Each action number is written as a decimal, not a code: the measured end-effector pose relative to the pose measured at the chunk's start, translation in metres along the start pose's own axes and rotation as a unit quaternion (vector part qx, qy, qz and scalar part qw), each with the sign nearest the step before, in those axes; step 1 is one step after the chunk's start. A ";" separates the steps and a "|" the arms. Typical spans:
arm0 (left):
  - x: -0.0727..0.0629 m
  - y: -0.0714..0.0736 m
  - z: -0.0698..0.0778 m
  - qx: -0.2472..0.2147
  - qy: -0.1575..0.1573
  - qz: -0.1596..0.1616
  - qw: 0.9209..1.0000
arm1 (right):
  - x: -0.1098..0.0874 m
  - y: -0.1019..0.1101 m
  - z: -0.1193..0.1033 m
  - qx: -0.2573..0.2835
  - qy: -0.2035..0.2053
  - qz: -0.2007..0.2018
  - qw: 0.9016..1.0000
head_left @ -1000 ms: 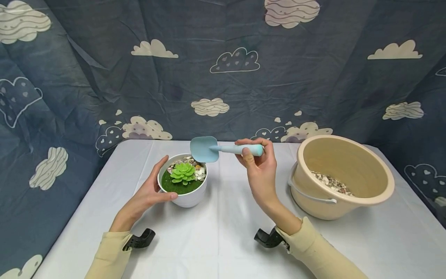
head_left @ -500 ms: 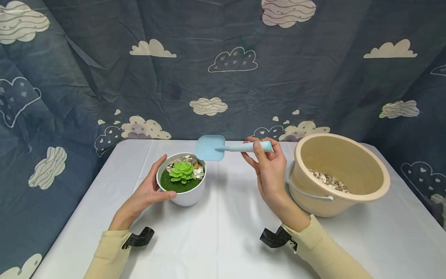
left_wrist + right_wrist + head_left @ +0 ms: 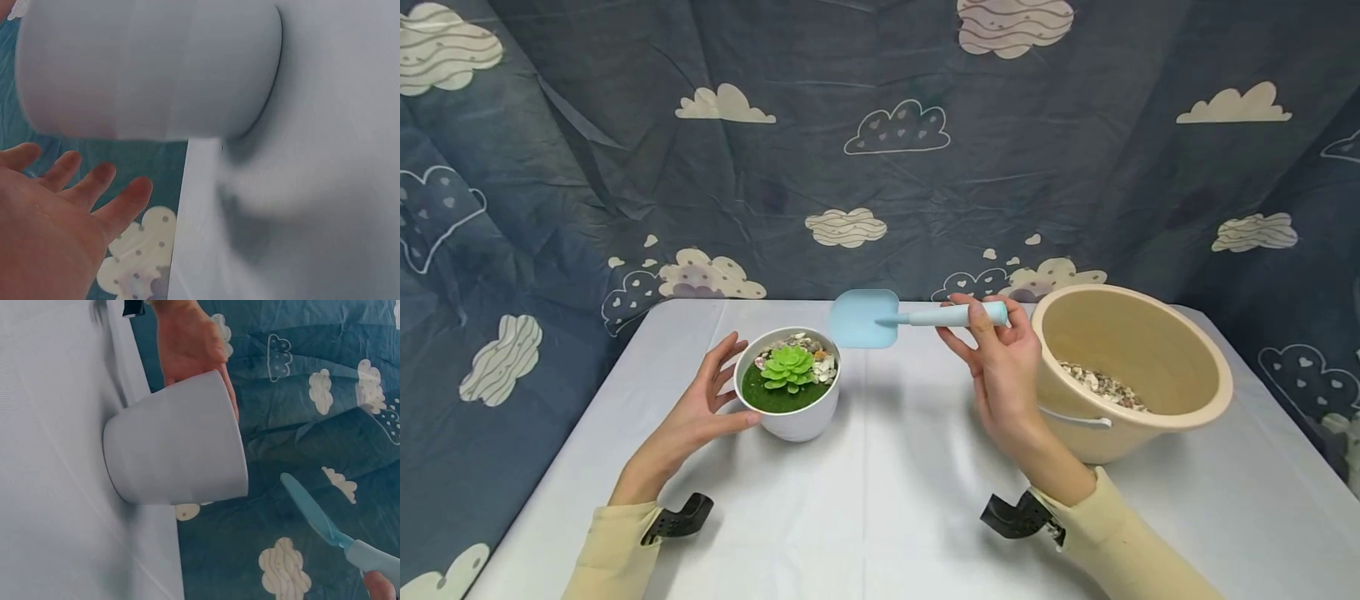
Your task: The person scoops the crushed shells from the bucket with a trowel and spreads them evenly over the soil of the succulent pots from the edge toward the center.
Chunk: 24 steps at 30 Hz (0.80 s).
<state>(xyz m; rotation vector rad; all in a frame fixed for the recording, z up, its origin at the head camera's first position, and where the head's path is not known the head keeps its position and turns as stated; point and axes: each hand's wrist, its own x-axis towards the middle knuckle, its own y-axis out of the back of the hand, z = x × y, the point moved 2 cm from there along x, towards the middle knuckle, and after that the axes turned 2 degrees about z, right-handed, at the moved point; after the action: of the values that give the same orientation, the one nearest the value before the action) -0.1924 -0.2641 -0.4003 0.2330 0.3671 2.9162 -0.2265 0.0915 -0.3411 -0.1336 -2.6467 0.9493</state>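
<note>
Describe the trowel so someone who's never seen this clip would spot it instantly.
On the white table stand a beige bucket and, left of it, a white pot. Held up between them by the person's right grip is the trowel. Unlike both containers, it is pale blue and broad-bladed.

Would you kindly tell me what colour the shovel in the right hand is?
The shovel is light blue; the head view shows it best.

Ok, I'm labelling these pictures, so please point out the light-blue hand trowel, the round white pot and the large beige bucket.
Light-blue hand trowel (image 3: 863, 319): head view, on the flat blade.
Round white pot (image 3: 178, 442): right wrist view, on the outer side wall.
Large beige bucket (image 3: 1157, 354): head view, on the bare inner wall.
</note>
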 end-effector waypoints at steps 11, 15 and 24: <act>-0.033 0.015 0.005 0.049 -0.043 0.036 0.997 | 0.000 0.003 -0.025 0.038 0.018 -0.027 0.999; -0.044 0.012 0.007 0.070 -0.051 0.048 0.995 | 0.000 0.004 -0.034 0.041 0.024 -0.027 0.999; -0.067 0.003 0.014 0.131 -0.046 0.059 0.989 | -0.002 0.012 -0.055 0.024 0.041 -0.033 0.998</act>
<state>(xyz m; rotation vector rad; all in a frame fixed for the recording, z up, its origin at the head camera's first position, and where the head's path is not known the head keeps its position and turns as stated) -0.1253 -0.2782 -0.3952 0.4404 0.7469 2.9513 -0.2067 0.1334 -0.3096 -0.0721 -2.5343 0.9641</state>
